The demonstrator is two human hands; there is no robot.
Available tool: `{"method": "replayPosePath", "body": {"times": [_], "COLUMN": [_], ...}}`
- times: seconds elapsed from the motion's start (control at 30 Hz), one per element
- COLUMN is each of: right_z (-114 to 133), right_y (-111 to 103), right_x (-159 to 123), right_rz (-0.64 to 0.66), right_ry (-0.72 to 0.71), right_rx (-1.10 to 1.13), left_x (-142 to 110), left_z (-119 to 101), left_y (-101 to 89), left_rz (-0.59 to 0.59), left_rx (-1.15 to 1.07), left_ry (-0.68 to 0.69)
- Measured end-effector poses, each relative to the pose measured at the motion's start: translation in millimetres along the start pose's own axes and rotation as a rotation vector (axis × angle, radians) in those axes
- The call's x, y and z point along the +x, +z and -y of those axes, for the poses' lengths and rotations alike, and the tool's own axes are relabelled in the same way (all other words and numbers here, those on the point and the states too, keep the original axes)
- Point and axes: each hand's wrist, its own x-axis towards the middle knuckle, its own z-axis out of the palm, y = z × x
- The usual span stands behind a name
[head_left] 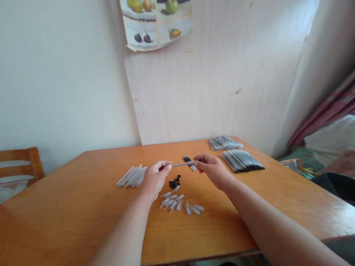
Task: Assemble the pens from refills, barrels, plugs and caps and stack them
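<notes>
My left hand (pixel 154 178) and my right hand (pixel 211 169) are both pinched on the ends of one thin grey pen tube (pixel 182 164), held level above the wooden table (pixel 65 220). Just below the tube lies a small heap of black pen tips (pixel 175 182). Nearer to me, several short clear caps (pixel 177 201) are scattered on the table. A few dark-ended tubes (pixel 189 162) lie behind the held one.
A row of clear pen barrels (pixel 132 176) lies left of my left hand. Two bundles of grey refills (pixel 241 160) (pixel 224 143) lie at the right rear. A wooden chair (pixel 14 167) stands at the left. Bedding and a dark bin (pixel 343 185) sit right of the table.
</notes>
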Motion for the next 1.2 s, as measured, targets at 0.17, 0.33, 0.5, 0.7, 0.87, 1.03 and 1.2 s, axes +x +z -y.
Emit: {"method": "replayPosePath", "body": {"times": [0.17,0.33,0.5,0.7,0.87,1.03,1.2], "right_z": [-1.9,3.1,-0.1,-10.7,-9.0,-6.9,-5.9], "right_y": [-3.4,1.2,11.8,25.0,27.6,27.2,26.1], "right_x": [3.5,1.3,-4.2,-6.9,-9.1,-9.0,-10.0], "right_rz": [-0.080,-0.097,-0.002,0.096,0.137,0.139,0.131], "right_ry": [0.037,0.060,0.102,-0.025,-0.055,-0.031,-0.003], "right_rx": [0.161,0.233,-0.003,-0.338,-0.388,-0.348,-0.306], "left_x": [-2.5,-2.1,-4.9,-8.8,-10.2,-11.2,-11.1], "left_z": [4.3,9.3,3.5,-5.6,-7.0,-8.4,-8.4], "left_y": [5.5,9.5,14.2,16.3,19.1,21.4,21.8], "left_rz": [0.167,0.241,0.167,0.183,0.207,0.209,0.216], "left_rx": [0.339,0.275,-0.066,-0.331,-0.420,-0.447,-0.440], "left_ry": [0.152,0.095,-0.073,-0.212,-0.242,-0.256,-0.251]}}
